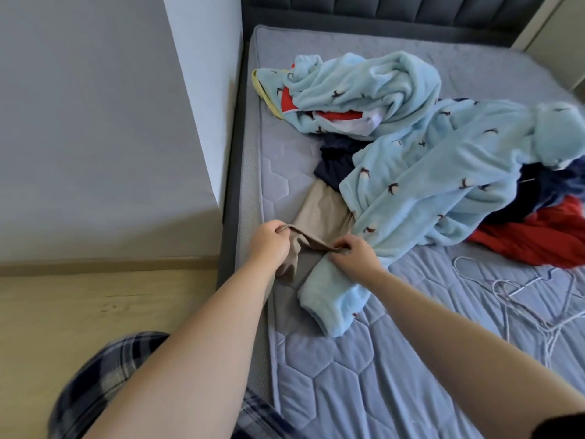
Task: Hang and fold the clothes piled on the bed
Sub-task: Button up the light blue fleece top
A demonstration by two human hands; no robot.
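We list, at frame centre: beige garment (323, 207), lying flat near the left edge of the bed (348, 375), its far end tucked under the pile.

Left hand (269, 240): fingers curled round the garment's near hem, lifting it slightly.

Right hand (354, 255): fingers pinching the same hem just to the right, beside a fleece sleeve cuff.

We note right of centre: light blue fleece clothing (427, 172) with small dark motifs, heaped and spilling over the beige piece.

Beneath it: navy garment (335, 163) and, at the right edge, red garment (544, 242).

Lower right: white wire hangers (519, 299), loose on the quilted mattress.

Top of the frame: dark padded headboard (380, 11).

Left: wooden floor (79, 312). We cannot tell the beige garment's type.
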